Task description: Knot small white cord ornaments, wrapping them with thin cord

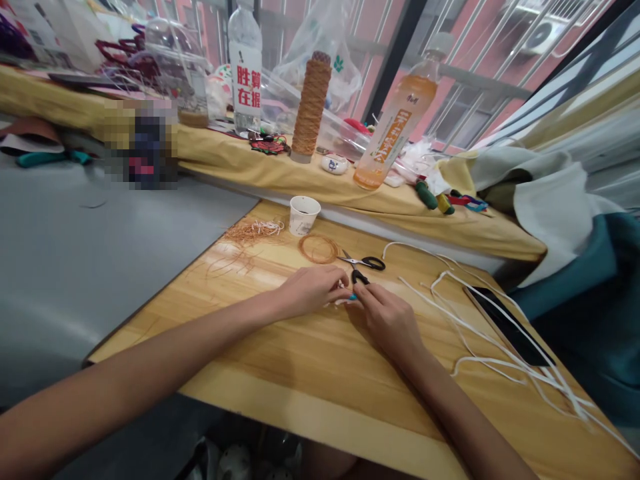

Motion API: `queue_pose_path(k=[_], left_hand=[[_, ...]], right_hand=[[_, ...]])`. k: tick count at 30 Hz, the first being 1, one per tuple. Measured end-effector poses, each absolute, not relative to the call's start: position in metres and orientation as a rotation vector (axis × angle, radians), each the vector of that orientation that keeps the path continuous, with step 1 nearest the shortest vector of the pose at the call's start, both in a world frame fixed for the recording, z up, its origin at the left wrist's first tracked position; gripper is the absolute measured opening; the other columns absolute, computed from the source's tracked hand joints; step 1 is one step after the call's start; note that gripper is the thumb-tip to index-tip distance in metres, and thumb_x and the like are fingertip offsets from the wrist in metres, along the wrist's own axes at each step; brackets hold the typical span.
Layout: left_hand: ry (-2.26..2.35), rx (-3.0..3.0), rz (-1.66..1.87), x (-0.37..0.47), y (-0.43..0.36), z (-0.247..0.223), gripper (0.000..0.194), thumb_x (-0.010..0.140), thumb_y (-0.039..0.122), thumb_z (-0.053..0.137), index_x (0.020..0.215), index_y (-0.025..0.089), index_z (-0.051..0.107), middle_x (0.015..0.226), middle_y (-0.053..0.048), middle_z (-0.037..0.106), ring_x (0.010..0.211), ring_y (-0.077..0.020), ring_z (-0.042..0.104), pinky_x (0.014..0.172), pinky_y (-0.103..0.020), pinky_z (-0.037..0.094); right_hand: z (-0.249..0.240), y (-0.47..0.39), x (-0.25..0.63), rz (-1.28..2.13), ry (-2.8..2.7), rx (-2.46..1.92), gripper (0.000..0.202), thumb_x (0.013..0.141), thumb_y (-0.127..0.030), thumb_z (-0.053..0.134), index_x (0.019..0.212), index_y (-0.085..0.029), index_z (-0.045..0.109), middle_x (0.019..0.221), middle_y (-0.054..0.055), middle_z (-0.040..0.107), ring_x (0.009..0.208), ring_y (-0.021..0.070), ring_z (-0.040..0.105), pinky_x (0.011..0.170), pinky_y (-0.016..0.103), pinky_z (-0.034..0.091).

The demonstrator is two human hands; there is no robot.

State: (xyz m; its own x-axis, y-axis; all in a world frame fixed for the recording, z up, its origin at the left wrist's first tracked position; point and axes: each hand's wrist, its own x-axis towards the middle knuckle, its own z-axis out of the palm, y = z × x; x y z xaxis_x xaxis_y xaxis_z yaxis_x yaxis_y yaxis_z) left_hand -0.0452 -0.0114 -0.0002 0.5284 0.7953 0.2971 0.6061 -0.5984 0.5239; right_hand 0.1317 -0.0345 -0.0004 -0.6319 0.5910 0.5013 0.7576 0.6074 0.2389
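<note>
My left hand (315, 291) is closed, its fingertips pinching a small white piece (341, 285) that looks like cord. Close against it, my right hand (387, 317) has its fingers pressed together at a small blue item (353, 297), too small to make out. Both hands meet just above the wooden table (280, 353). Black-handled scissors (373, 263) lie open right behind my fingers, one handle partly behind my right hand. A coil of thin orange-brown cord (319, 249) rests to their left.
A paper cup (304, 217) and a heap of thread scraps (250, 232) are at the back left. White cords (480, 313) lie across a phone (505, 323) on the right. Bottles and a thread spool (313, 107) stand on the ledge behind.
</note>
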Motion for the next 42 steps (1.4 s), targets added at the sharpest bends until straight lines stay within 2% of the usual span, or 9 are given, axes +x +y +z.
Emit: queue_pose_path(k=[2, 9, 14, 17, 19, 21, 23, 32, 42], left_hand=[[1.122, 2.456, 0.732, -0.046, -0.012, 0.0, 0.02, 0.081, 0.033, 0.043, 0.084, 0.019, 0.057, 0.083, -0.001, 0.06, 0.076, -0.0126, 0.054, 0.065, -0.022, 0.039], [1.139, 2.405, 0.824, -0.05, -0.002, -0.003, 0.023, 0.08, 0.017, 0.041, 0.093, 0.02, 0.059, 0.087, -0.002, 0.062, 0.082, -0.0127, 0.055, 0.071, -0.022, 0.041], [1.106, 2.375, 1.009, -0.05, -0.006, -0.001, 0.023, 0.081, 0.018, 0.043, 0.097, 0.021, 0.058, 0.089, -0.002, 0.061, 0.083, -0.0118, 0.055, 0.071, -0.022, 0.042], [1.053, 2.372, 1.078, -0.048, -0.012, 0.001, 0.017, 0.08, 0.02, 0.045, 0.091, 0.02, 0.059, 0.092, -0.003, 0.058, 0.084, -0.0108, 0.055, 0.075, -0.022, 0.042], [1.059, 2.35, 1.077, -0.046, -0.015, 0.003, 0.015, 0.08, 0.021, 0.046, 0.089, 0.019, 0.057, 0.092, -0.003, 0.057, 0.084, -0.0108, 0.055, 0.076, -0.023, 0.043], [1.073, 2.336, 1.054, -0.045, -0.016, 0.005, 0.014, 0.079, 0.023, 0.048, 0.089, 0.018, 0.056, 0.091, -0.004, 0.057, 0.084, -0.0116, 0.055, 0.076, -0.024, 0.043], [1.085, 2.341, 1.041, -0.044, -0.017, 0.007, 0.014, 0.077, 0.025, 0.05, 0.088, 0.018, 0.056, 0.09, -0.004, 0.057, 0.088, -0.0131, 0.053, 0.078, -0.026, 0.043], [1.096, 2.13, 1.033, -0.038, -0.022, 0.007, 0.013, 0.076, 0.011, 0.048, 0.08, 0.017, 0.059, 0.085, -0.002, 0.059, 0.085, -0.012, 0.052, 0.075, -0.024, 0.042], [1.036, 2.071, 0.799, -0.038, -0.014, 0.005, 0.012, 0.077, 0.02, 0.049, 0.082, 0.017, 0.06, 0.078, 0.0, 0.062, 0.074, -0.0105, 0.054, 0.067, -0.021, 0.042]], right_hand=[[0.001, -0.034, 0.132, -0.62, -2.488, -1.049, 0.023, 0.083, -0.023, 0.04, 0.094, -0.014, 0.058, 0.073, 0.006, 0.059, 0.064, 0.0146, 0.051, 0.059, 0.024, 0.035], [0.017, -0.034, 0.144, -0.247, -2.364, -1.241, 0.023, 0.081, -0.025, 0.041, 0.076, -0.015, 0.06, 0.075, 0.008, 0.057, 0.068, 0.0156, 0.051, 0.063, 0.026, 0.037], [0.028, -0.034, 0.142, 0.474, -1.976, -1.442, 0.026, 0.075, -0.034, 0.049, 0.087, -0.015, 0.061, 0.075, 0.004, 0.06, 0.065, 0.0139, 0.051, 0.058, 0.024, 0.037], [0.03, -0.036, 0.134, 0.87, -1.943, -1.445, 0.031, 0.074, -0.041, 0.048, 0.074, -0.014, 0.064, 0.061, -0.001, 0.055, 0.054, 0.0105, 0.045, 0.049, 0.022, 0.032], [0.03, -0.037, 0.131, 0.972, -1.905, -1.473, 0.034, 0.073, -0.044, 0.048, 0.066, -0.014, 0.063, 0.048, -0.004, 0.043, 0.044, 0.0076, 0.035, 0.043, 0.02, 0.025], [0.028, -0.038, 0.13, 0.978, -1.855, -1.501, 0.033, 0.072, -0.044, 0.049, 0.065, -0.014, 0.062, 0.044, -0.006, 0.034, 0.041, 0.0065, 0.027, 0.041, 0.02, 0.02], [0.026, -0.038, 0.13, 0.917, -1.846, -1.516, 0.032, 0.073, -0.042, 0.049, 0.063, -0.015, 0.061, 0.043, -0.006, 0.032, 0.041, 0.0066, 0.027, 0.041, 0.021, 0.019], [0.023, -0.048, 0.122, 0.383, -2.003, -1.455, 0.023, 0.077, -0.03, 0.045, 0.064, -0.016, 0.058, 0.058, 0.0, 0.055, 0.051, 0.0102, 0.044, 0.049, 0.021, 0.031], [0.021, -0.037, 0.131, 0.353, -2.071, -1.451, 0.023, 0.077, -0.029, 0.043, 0.066, -0.016, 0.058, 0.06, 0.002, 0.056, 0.056, 0.0123, 0.048, 0.053, 0.023, 0.035]])
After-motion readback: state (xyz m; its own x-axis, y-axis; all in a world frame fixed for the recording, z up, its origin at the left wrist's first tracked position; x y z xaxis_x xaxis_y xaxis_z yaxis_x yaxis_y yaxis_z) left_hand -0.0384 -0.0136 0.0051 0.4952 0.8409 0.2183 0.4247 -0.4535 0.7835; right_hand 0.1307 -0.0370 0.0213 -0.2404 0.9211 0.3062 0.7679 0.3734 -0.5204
